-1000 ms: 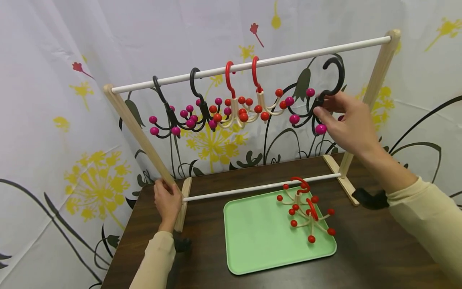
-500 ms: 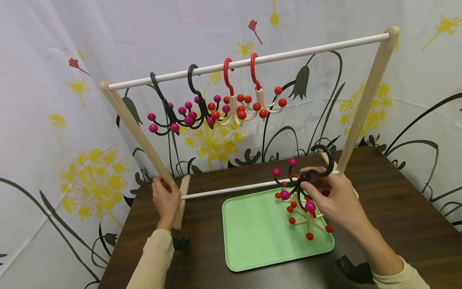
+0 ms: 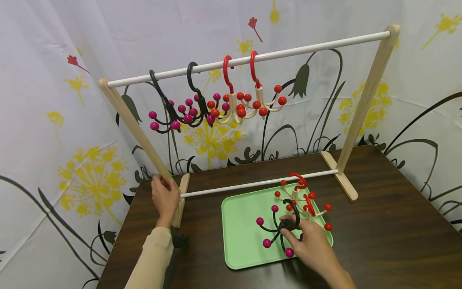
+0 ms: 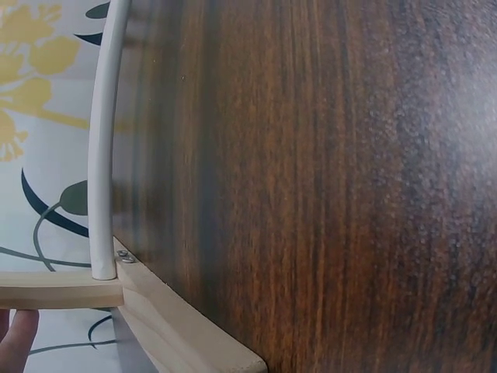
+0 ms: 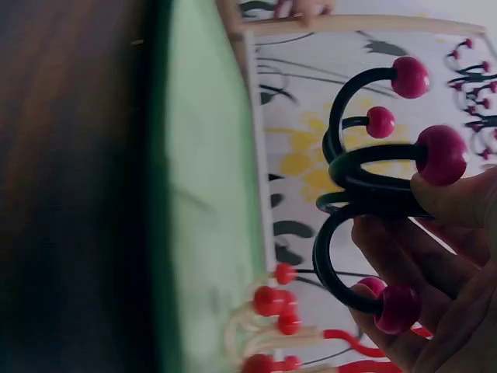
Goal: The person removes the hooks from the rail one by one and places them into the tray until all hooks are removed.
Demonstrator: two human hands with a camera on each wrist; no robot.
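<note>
My right hand [image 3: 312, 243] pinches a black hanger [image 3: 279, 230] with a curved hook and several bent arms tipped in magenta balls. It is low over the green tray [image 3: 238, 241], hook up; the right wrist view shows the arms of this hanger [image 5: 365, 183] fanned out beyond my thumb. Two cream hangers with red hooks and red balls, one of them this front hanger [image 3: 309, 204], lie on the tray's right side, partly behind my right hand. At the rack's left foot, my left hand [image 3: 165, 200] grips the wooden upright [image 3: 138, 138]; fingertips [image 4: 17, 338] touch it in the left wrist view.
From the rack's white top bar [image 3: 317, 48] hang two black hangers, such as this left one [image 3: 169, 108], and two red-hooked ones, such as this right one [image 3: 258, 94]. A lower bar [image 3: 234, 188] crosses behind the tray. A patterned curtain [image 3: 415, 80] backs the dark wooden table [image 3: 390, 208].
My right hand has carried the black hanger from just under the top bar's right part down and leftward over the tray. My left hand has stayed on the upright.
</note>
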